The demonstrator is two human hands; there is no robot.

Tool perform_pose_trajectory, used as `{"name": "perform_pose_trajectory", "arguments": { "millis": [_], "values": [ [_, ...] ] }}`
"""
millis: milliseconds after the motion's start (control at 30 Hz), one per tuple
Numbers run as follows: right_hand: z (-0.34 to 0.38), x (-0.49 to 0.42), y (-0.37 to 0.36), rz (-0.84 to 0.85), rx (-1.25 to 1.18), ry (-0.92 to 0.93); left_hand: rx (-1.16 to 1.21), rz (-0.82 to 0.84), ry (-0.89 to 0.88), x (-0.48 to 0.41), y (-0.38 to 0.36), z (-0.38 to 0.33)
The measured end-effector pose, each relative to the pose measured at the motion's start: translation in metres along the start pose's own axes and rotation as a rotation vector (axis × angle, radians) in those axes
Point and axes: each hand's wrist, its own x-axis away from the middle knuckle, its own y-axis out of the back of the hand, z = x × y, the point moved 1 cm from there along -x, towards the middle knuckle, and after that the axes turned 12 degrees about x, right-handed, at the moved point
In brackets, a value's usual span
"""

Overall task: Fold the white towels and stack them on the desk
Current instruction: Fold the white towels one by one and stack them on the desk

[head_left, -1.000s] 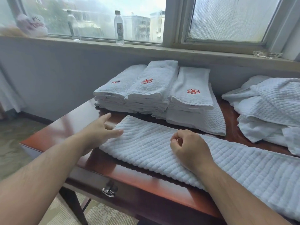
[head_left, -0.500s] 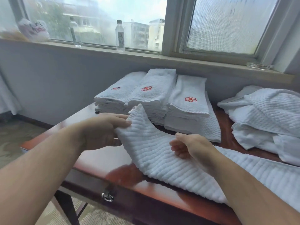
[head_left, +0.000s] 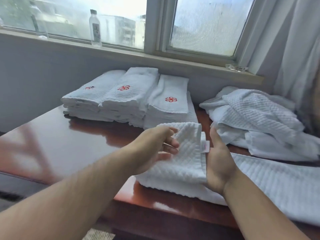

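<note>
towel (head_left: 187, 163): lower centre, on table (head_left: 69, 144), end flap doubled over
left hand (head_left: 155, 144): pinches flap
right hand (head_left: 218, 161): flat, fingers straight, against flap edge
risk: loose pinch, so flap could land skewed and edges misalign

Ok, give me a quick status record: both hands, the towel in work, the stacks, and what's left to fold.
left hand: grips the raised end of the towel
right hand: open, fingers straight, against the fold's edge
towel: end doubled over, the rest flat on the desk to the right
folded stacks: three side by side at the back, red logos on top
unfolded pile: heaped back right
</note>
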Motion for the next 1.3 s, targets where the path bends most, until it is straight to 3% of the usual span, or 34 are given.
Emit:
{"name": "perform_pose_trajectory", "arguments": {
  "millis": [100, 233, 367, 500, 733, 933, 1067, 1167, 1300],
  "values": [
    [-0.006, -0.001, 0.005, -0.187, 0.192, 0.010, 0.245, -0.121, -0.057, -0.003, 0.004, 0.008],
    [-0.013, -0.012, 0.009, -0.449, 0.386, 0.036, 0.272, -0.143, -0.149, -0.004, 0.011, 0.008],
    [-0.002, -0.004, 0.026, -0.546, 0.540, 0.048, -0.253, -0.192, -0.383, -0.008, 0.021, 0.004],
    [0.019, 0.026, 0.065, -0.619, 0.645, 0.057, -0.742, -0.080, -0.495, -0.013, 0.012, 0.027],
    [0.082, 0.104, 0.158, -0.759, 0.594, 0.131, -0.848, 0.083, -0.514, -0.033, -0.035, 0.045],
    [0.112, 0.169, 0.242, -0.920, 0.682, 0.006, -1.040, 0.241, -0.495, -0.049, -0.098, 0.071],
    [0.126, 0.203, 0.282, -0.985, 0.805, -0.120, -1.169, 0.329, -0.467, -0.062, -0.133, 0.091],
    [0.120, 0.209, 0.303, -1.040, 1.088, -0.255, -1.314, 0.375, -0.436, -0.067, -0.149, 0.106],
    [0.109, 0.206, 0.318, -1.115, 1.181, -0.269, -1.421, 0.360, -0.461, -0.069, -0.156, 0.116]
  ]
}}
